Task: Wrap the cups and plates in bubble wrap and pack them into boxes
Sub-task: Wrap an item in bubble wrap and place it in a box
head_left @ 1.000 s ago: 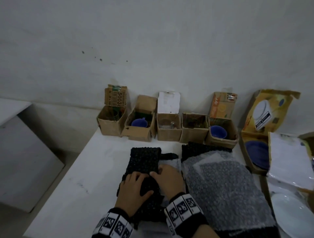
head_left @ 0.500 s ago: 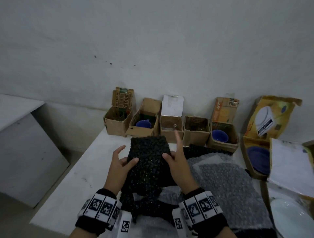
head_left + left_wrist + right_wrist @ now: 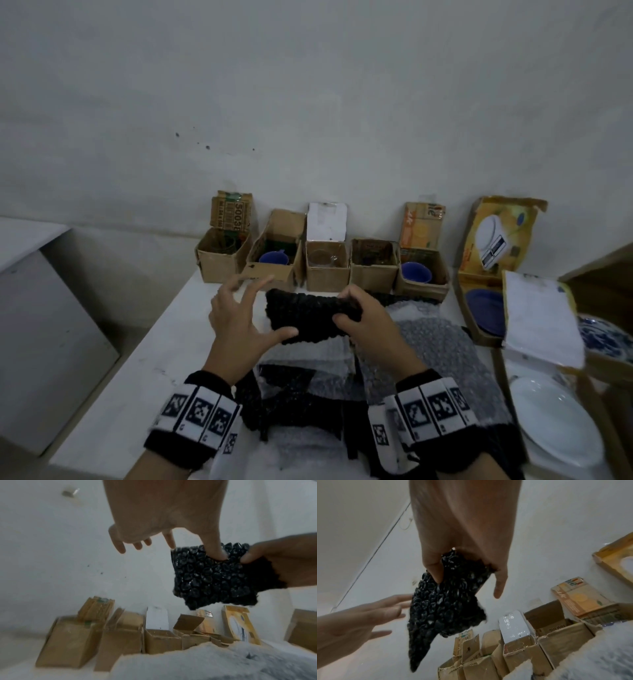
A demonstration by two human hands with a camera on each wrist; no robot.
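Note:
A folded piece of black bubble wrap (image 3: 308,315) hangs in the air above the table. My right hand (image 3: 342,306) grips its right end, thumb underneath and fingers curled over the top. My left hand (image 3: 263,308) is spread wide beside its left end, and only the thumb touches the wrap's lower edge. In the left wrist view that thumb presses on the black wrap (image 3: 211,577); in the right wrist view the wrap (image 3: 447,601) droops from my fingers. Blue cups (image 3: 274,257) (image 3: 415,272) sit in two small boxes at the back. Whether the wrap holds anything is hidden.
Several small open cardboard boxes (image 3: 219,263) line the wall; one holds a glass cup (image 3: 322,260). A blue plate (image 3: 486,308) lies in a yellow box at the right. A white plate (image 3: 555,414) sits near right. Clear bubble wrap (image 3: 438,356) and black pieces (image 3: 284,380) cover the table below my hands.
The black wrap came up off the table, where both hands pressed it, and turned sideways. My left hand has let go and spread its fingers; the right hand keeps hold.

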